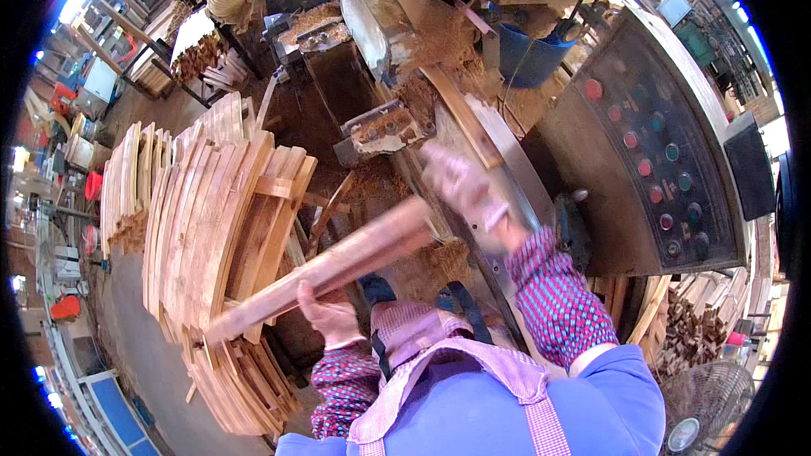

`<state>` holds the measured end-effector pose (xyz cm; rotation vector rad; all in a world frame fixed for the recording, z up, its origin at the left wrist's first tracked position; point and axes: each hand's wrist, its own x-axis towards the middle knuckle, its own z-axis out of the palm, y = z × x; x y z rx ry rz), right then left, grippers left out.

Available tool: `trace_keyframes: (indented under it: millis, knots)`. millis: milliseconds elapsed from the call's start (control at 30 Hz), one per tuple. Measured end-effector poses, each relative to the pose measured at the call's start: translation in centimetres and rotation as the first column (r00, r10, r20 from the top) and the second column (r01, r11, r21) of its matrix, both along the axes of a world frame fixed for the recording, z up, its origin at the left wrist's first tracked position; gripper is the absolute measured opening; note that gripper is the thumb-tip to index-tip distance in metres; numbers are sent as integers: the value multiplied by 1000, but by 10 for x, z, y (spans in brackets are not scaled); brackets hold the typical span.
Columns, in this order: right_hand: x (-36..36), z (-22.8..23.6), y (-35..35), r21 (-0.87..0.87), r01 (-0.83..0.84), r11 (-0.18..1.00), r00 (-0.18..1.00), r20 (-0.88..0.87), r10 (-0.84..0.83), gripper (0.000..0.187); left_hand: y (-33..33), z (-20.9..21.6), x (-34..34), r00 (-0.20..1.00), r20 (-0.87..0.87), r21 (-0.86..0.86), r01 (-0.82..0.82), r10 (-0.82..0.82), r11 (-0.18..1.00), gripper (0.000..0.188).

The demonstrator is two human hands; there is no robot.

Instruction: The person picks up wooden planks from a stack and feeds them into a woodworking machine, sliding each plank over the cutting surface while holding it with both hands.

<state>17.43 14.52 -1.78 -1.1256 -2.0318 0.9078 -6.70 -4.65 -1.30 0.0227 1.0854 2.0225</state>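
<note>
Gripping board [348, 256] near middle in left hand [331, 317], slanting it from over stack [203, 211] toward machine [367, 23]. Finding right hand [466, 184] near strip [461, 120], too blurred for telling finger state. Expecting stiff, fairly light, grippy, sturdy handling; favouring mid-length hold for balance.

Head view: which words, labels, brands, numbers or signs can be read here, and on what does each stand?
No text can be read.
Control panel: any marks around its buttons are too small and blurred.
Fan hub: too small to tell any lettering.
Wooden board at the left hand: no lettering shows.
</note>
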Motion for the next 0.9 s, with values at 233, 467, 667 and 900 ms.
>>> trace_keyframes:
  millis: [233,467,667,900]
  knots:
    - [41,26,-187,-264,-268,927,948,99,302,82,1,-1,74,882,44,-80,471,-469,878,58]
    - [141,13,-273,26,410,912,785,500,-367,65,44,6,122,820,253,79,511,-514,856,49]
    - [122,-43,-133,455,199,868,584,656,-478,54,47,2,98,802,238,-13,566,-547,824,46]
    - [63,-47,74,504,187,843,707,527,-472,46,53,16,86,861,207,-46,484,-465,874,35]
